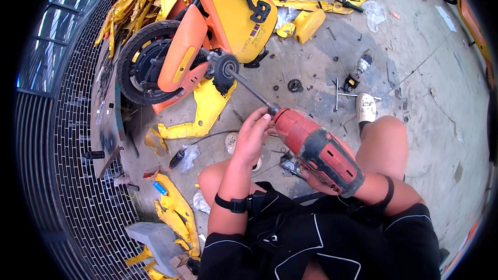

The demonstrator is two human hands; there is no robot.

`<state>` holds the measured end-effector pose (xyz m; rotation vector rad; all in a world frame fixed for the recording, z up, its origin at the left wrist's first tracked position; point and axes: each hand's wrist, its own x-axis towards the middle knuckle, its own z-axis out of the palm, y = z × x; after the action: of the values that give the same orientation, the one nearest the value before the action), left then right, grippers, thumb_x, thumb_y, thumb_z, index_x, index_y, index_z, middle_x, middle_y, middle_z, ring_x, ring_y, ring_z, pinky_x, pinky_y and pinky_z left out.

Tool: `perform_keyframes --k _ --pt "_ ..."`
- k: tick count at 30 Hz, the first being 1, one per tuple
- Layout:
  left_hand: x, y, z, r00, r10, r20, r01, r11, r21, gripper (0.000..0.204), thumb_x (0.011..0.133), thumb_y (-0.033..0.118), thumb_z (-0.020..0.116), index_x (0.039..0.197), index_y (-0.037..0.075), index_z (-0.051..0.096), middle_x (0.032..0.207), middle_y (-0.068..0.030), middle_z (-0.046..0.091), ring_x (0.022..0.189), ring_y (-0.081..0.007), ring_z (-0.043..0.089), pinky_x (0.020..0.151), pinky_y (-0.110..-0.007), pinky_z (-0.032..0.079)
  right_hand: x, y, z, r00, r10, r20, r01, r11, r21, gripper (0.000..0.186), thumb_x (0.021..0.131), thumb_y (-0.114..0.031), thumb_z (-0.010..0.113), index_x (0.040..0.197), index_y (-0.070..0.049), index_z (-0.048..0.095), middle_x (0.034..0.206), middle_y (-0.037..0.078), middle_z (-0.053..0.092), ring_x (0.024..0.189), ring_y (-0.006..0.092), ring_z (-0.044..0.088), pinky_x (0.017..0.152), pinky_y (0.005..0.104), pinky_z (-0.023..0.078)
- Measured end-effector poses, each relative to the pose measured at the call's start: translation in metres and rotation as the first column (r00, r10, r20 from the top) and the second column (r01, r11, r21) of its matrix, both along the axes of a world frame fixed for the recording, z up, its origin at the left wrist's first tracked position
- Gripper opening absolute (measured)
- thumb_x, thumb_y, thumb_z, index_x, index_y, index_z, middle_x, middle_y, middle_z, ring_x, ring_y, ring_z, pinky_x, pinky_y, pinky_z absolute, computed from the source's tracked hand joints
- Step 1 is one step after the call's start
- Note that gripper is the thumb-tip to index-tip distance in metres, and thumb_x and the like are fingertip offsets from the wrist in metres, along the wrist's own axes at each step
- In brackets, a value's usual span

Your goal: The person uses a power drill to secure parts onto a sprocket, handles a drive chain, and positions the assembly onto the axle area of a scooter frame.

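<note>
A red and black impact wrench is in front of me, its body slanting up and to the left. My right hand grips it from below, partly hidden under the body. At its nose, the fingers of my left hand close around the collar. From there a long metal extension rod reaches to a round black part with a metal centre, on the scooter. The orange and yellow scooter lies tipped over, its black-tyred wheel facing left.
Broken yellow panels are heaped behind the scooter. A cordless drill, a T-handle wrench and a sprocket lie on the concrete at right. Yellow pieces and a grey block are at lower left, beside a brick wall.
</note>
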<state>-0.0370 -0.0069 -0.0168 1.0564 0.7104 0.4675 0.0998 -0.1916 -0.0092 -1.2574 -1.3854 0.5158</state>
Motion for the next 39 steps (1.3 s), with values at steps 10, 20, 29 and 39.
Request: perform_keyframes --k 10,20,29,39 --pt "0.014 0.004 -0.002 0.996 -0.060 -0.059 0.070 0.980 0.187 0.031 0.100 0.017 0.053 0.127 0.001 0.057 0.111 -0.0070 0.066 0.100 -0.0137 0.062 0.085 -0.030 0.049 -0.005 0.018 -0.006 0.981 -0.108 -0.164 0.087 0.988 -0.127 0.035 0.072 -0.009 0.076 0.106 -0.007 0.067 0.098 0.012 0.066 0.089 0.0337 0.065 0.077 0.0406 0.054" --pt "0.029 0.015 -0.044 0.940 -0.137 -0.313 0.273 0.853 0.445 0.034 0.095 0.018 0.059 0.122 -0.002 0.060 0.110 -0.0131 0.069 0.095 -0.0195 0.065 0.087 -0.034 0.052 0.001 0.031 0.019 0.863 0.075 -0.499 -0.181 0.969 -0.167 0.023 0.096 -0.014 0.058 0.115 -0.003 0.052 0.095 0.004 0.057 0.084 0.0119 0.059 0.074 0.0281 0.051" --pt "0.029 0.022 -0.044 0.925 -0.035 -0.379 0.245 0.816 0.523 0.037 0.093 0.021 0.059 0.121 -0.003 0.060 0.109 -0.0165 0.069 0.096 -0.0240 0.067 0.086 -0.036 0.053 -0.002 0.044 0.025 0.852 0.050 -0.522 -0.177 0.964 -0.196 0.019 0.094 -0.016 0.059 0.109 -0.005 0.054 0.086 0.003 0.059 0.071 0.0088 0.056 0.062 0.0233 0.046" --pt "0.012 0.031 -0.032 0.891 0.163 -0.424 0.117 0.820 0.561 0.027 0.095 0.015 0.058 0.115 -0.002 0.064 0.101 -0.0120 0.071 0.091 -0.0166 0.066 0.083 -0.031 0.052 -0.001 0.021 0.029 0.716 0.058 -0.696 -0.167 0.982 -0.090 0.021 0.095 -0.011 0.058 0.114 -0.004 0.052 0.089 0.004 0.058 0.074 0.0099 0.055 0.064 0.0243 0.046"
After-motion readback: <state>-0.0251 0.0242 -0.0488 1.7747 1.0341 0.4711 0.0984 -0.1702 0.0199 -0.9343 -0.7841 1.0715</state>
